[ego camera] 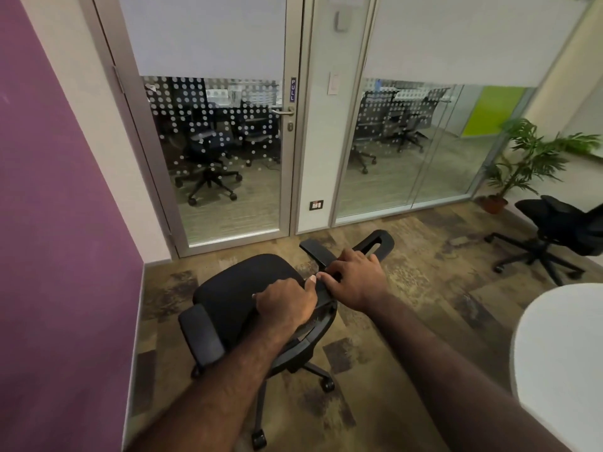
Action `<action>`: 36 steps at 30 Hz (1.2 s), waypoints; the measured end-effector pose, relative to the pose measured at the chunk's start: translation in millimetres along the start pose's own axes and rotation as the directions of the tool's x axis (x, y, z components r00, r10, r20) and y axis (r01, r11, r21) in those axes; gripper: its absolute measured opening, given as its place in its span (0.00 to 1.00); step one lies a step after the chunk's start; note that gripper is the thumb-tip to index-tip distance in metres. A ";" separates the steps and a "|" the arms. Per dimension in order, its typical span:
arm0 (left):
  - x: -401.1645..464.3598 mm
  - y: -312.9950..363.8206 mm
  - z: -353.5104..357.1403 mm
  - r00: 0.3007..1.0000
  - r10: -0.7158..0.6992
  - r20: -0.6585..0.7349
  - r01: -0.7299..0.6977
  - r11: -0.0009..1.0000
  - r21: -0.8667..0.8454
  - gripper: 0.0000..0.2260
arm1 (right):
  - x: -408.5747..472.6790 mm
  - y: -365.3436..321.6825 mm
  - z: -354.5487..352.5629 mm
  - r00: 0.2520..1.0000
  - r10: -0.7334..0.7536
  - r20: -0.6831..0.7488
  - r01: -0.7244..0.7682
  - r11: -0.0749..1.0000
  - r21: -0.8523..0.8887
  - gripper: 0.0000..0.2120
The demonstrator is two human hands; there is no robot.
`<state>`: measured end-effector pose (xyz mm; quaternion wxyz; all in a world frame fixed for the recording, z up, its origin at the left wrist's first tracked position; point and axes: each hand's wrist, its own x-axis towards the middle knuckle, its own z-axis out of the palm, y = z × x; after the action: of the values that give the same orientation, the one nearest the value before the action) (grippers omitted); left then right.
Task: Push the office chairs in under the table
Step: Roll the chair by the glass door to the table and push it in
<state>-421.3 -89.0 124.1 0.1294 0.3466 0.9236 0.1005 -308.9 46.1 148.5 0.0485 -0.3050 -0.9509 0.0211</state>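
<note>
A black office chair on castors stands on the carpet just in front of me, its seat facing the glass door. My left hand grips the top edge of its backrest, fingers curled over it. Beside it, my right hand grips the same top edge, close to the chair's right armrest. The round white table shows at the right edge. A second black office chair stands apart at the far right, away from the table.
A purple wall runs along the left, close to the chair. A glass door and glass partition close off the front. A potted plant stands in the right corner. Patterned carpet lies between the chairs.
</note>
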 end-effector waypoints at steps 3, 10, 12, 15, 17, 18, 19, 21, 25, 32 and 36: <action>-12.5 -18.3 1.1 0.998 0.057 -0.019 -0.057 0.998 -0.018 0.34 | -7.9 -7.1 -10.4 0.996 -0.028 0.086 0.031 0.999 -0.040 0.29; -39.8 -51.5 -1.6 0.990 0.137 -0.035 -0.135 0.990 0.046 0.33 | -33.8 -4.4 -21.2 0.965 -0.081 0.249 0.048 0.990 0.136 0.26; -47.5 -58.7 -4.7 0.987 0.153 -0.041 -0.149 0.985 0.089 0.32 | -45.8 -5.6 -14.7 0.951 -0.057 0.304 0.006 0.986 0.169 0.33; -59.4 -65.6 -6.7 0.981 0.188 -0.040 -0.181 0.975 0.129 0.31 | -65.0 -7.8 -9.2 0.945 -0.045 0.324 0.002 0.991 0.131 0.41; -66.6 -69.2 -5.5 0.979 0.201 -0.022 -0.197 0.971 0.135 0.31 | -77.2 -10.8 -10.3 0.947 -0.041 0.319 0.006 0.994 0.110 0.44; -71.1 -70.7 -4.9 0.978 0.207 -0.020 -0.202 0.969 0.144 0.32 | -84.1 -12.5 -11.0 0.947 -0.034 0.320 0.002 0.995 0.100 0.47; -76.3 -72.2 -3.9 0.977 0.212 -0.024 -0.206 0.966 0.155 0.32 | -91.3 -14.2 -11.2 0.946 -0.024 0.323 -0.006 0.996 0.091 0.50; -87.7 -74.3 -1.4 0.974 0.226 -0.030 -0.218 0.962 0.164 0.33 | -105.9 -17.2 -11.7 0.941 -0.005 0.339 -0.021 0.997 0.073 0.52; -107.7 -78.4 -1.2 0.962 0.273 -0.026 -0.266 0.950 0.165 0.33 | -132.7 -23.2 -16.2 0.935 0.035 0.353 -0.057 0.997 0.052 0.47; -153.1 -86.4 9.3 0.943 0.334 -0.008 -0.327 0.928 0.175 0.32 | -194.7 -28.8 -12.0 0.945 0.075 0.318 -0.095 0.994 0.047 0.54; -179.8 -89.8 17.4 0.929 0.369 0.001 -0.365 0.919 0.147 0.30 | -230.1 -29.7 -12.4 0.949 0.135 0.286 -0.162 0.984 0.072 0.52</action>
<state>-340.4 -273.5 113.4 0.0706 0.5206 0.8487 0.0604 -138.6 -111.9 144.7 -0.0739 -0.3672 -0.9203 0.1127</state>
